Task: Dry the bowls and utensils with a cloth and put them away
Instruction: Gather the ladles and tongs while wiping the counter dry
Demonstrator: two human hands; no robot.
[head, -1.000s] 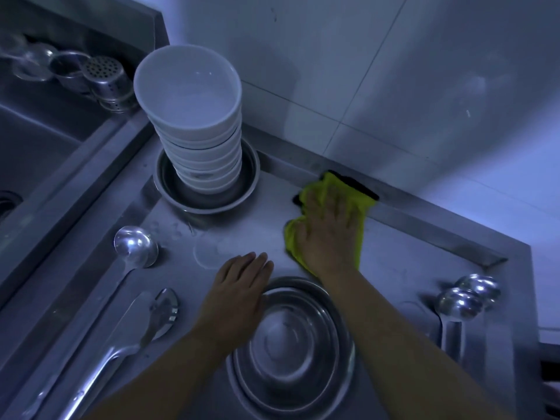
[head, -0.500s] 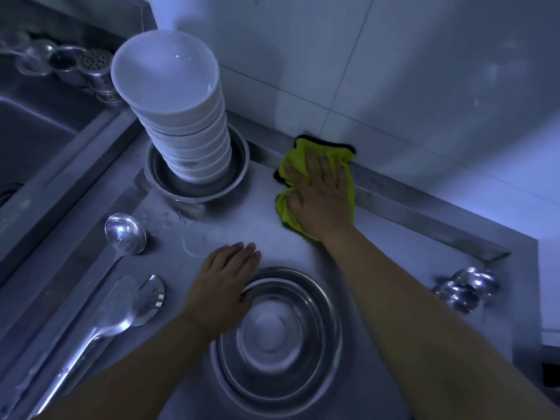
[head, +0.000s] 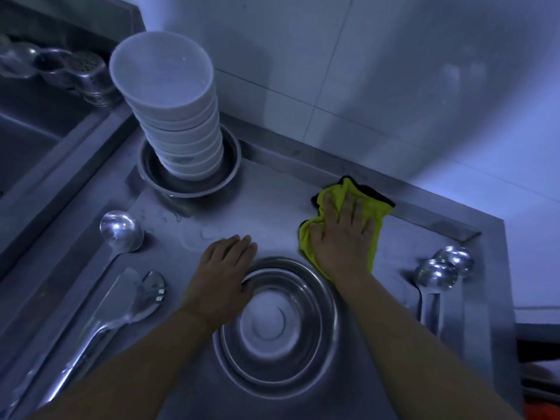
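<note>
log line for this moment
right hand flat on cloth, wiping counter | left hand on steel bowl rim

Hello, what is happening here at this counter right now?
A person is working at a steel counter. The right hand presses a yellow cloth flat on the counter near the wall. The left hand rests on the rim of a steel bowl. A stack of white bowls stands in another steel bowl; ladles and spoons lie untouched.

Bowl stack (head: 178,116) behind-left, cloth (head: 374,237) right — basin (head: 278,325) front
</note>
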